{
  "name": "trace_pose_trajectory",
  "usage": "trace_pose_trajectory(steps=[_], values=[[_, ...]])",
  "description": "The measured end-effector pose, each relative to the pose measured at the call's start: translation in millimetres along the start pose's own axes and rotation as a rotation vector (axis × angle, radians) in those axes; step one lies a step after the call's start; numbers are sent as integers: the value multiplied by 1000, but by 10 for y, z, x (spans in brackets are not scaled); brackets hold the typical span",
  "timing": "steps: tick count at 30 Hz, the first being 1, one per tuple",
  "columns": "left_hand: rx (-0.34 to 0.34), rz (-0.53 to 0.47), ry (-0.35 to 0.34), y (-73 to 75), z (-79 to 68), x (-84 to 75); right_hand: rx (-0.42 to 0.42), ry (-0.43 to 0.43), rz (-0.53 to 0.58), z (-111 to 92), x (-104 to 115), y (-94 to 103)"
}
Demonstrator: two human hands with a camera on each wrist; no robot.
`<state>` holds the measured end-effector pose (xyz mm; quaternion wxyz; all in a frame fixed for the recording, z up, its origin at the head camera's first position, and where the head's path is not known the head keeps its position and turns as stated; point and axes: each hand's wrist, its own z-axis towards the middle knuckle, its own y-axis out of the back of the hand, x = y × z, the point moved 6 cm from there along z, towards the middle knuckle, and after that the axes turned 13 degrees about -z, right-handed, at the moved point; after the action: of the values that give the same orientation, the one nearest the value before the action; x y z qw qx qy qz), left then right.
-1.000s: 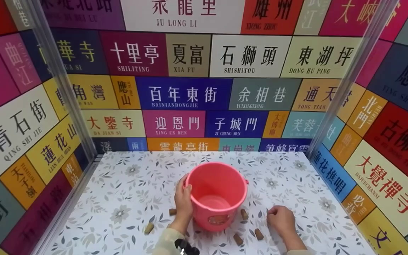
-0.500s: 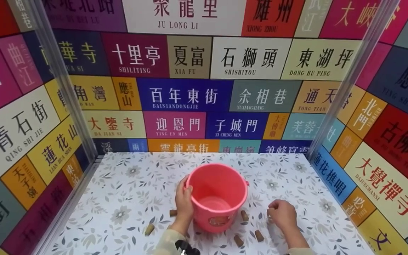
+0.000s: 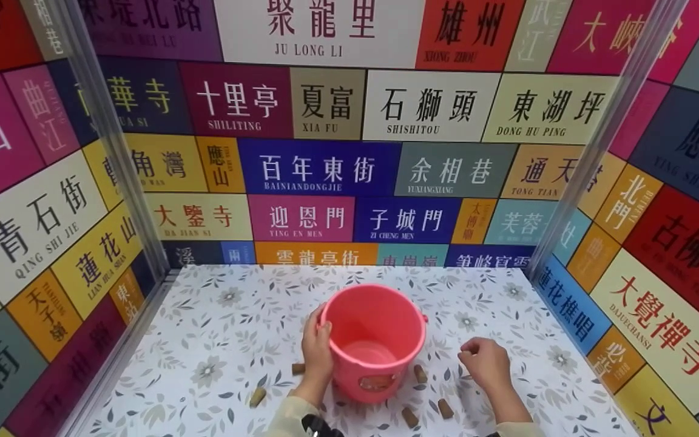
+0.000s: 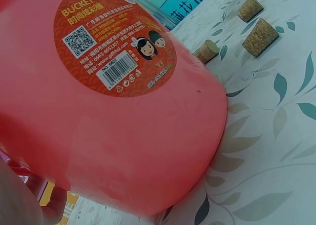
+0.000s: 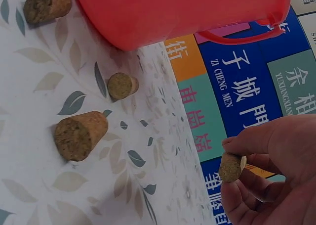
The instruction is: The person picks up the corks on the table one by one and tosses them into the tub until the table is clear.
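A pink plastic bucket (image 3: 374,370) stands upright on the table, its mouth facing up. My left hand (image 3: 317,352) grips it by the left side near the rim. In the left wrist view, a round red label (image 4: 116,42) shows on the bucket's wall. To the right of the bucket, my right hand (image 3: 486,364) pinches a small cork stopper (image 5: 230,168) between thumb and fingers. That cork is hidden in the head view. Right of the bucket and in front of it lie a cork (image 3: 420,373), a second cork (image 3: 445,408) and a third cork (image 3: 410,416).
Left of the bucket lies one cork (image 3: 258,397), with another cork (image 3: 298,368) partly behind the left hand. The table (image 3: 204,340) has a leaf-and-flower cover. Colourful panels (image 3: 319,164) with printed characters enclose it at the back and sides. The bucket's handle (image 5: 242,39) hangs down its side.
My right hand has risen slightly and moved a little away from me. The left hand keeps its grip on the bucket, which stays in place. The head view has tilted slightly.
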<state>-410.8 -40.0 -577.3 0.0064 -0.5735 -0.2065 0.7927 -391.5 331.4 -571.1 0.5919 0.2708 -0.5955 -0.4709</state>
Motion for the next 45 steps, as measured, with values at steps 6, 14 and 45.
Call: trace_pose_trajectory(steps=[6, 14, 45], values=[[-8, 0, 8, 9, 7, 17, -36, 36, 24, 19, 90, 98], [-1, 5, 13, -4, 5, 18, -72, 42, 12, 57, 223, 236], [-8, 8, -27, 5, -18, -23, -122, 72, 95, 145, 645, 577]])
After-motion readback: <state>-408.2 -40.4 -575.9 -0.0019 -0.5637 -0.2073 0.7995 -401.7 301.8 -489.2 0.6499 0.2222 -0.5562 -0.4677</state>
